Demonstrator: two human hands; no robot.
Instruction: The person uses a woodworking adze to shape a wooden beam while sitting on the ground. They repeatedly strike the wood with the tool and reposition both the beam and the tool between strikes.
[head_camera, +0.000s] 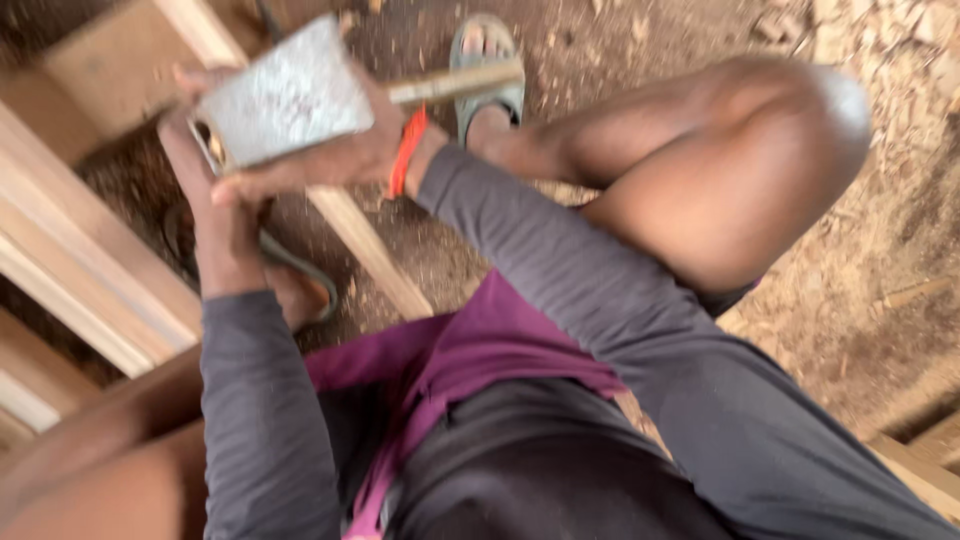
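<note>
Head cam, looking down, pic blurred by motion. Both hands up at top left, holding one thing betw. them: a flat grey block (285, 95), speckled, roughly rectangular, tilted w/ its broad face toward the cam. A wooden stick (455, 82) pokes out from behind the block's right edge, pointing right; can't tell if it's a handle joined to the block or a separate piece.

Right hand (335, 150) comes in from the right, fingers closed round the block's lower edge & right side. Orange band (405, 150) on that wrist, grey sleeve below it. Left hand (205, 170) comes up from below, fingers curled on the block's left edge, thumb side hidden; grip looks closed but blur hides detail.

Under the hands: a pale wood strip (370, 250) runs diagonally down-right across the dirt floor (860, 260), which is strewn w/ shavings. Stacked planks (80, 250) at left. Bare knee (740, 160) bent at right; foot in a grey sandal (485, 60) at top, just beside the stick's end.
</note>
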